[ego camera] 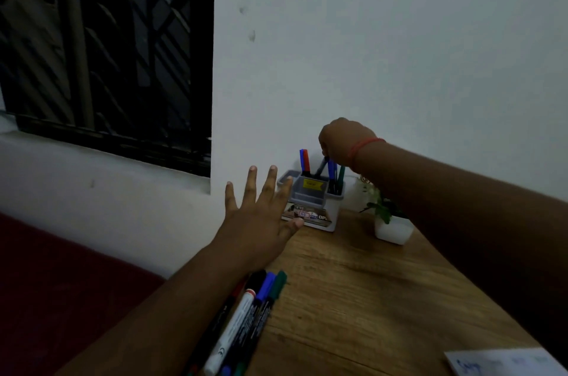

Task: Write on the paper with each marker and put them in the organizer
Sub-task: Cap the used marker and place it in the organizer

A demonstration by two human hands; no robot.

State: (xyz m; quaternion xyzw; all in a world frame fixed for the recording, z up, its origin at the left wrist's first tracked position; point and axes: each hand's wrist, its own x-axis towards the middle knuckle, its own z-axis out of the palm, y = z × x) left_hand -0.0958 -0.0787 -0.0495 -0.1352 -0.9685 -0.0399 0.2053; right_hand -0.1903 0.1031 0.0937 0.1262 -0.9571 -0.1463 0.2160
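Note:
A grey-and-white organizer (333,209) stands at the far end of the wooden desk against the wall, with blue, red and green markers upright in it. My right hand (344,138) hovers over it, fingers closed on the top of a black marker (321,166) whose lower end is inside the organizer. My left hand (261,218) is spread flat, fingers apart, just left of the organizer's front, holding nothing. Several markers (246,314), one white-bodied with a black cap, others blue and green, lie at the desk's near left edge. The paper (504,363), with blue writing, shows at the bottom right.
A small plant in a white pot (392,231) stands right of the organizer, under my right forearm. A white wall rises behind the desk (368,283). A dark barred window (107,52) is at the upper left, and a dark red surface (61,283) lies left of the desk.

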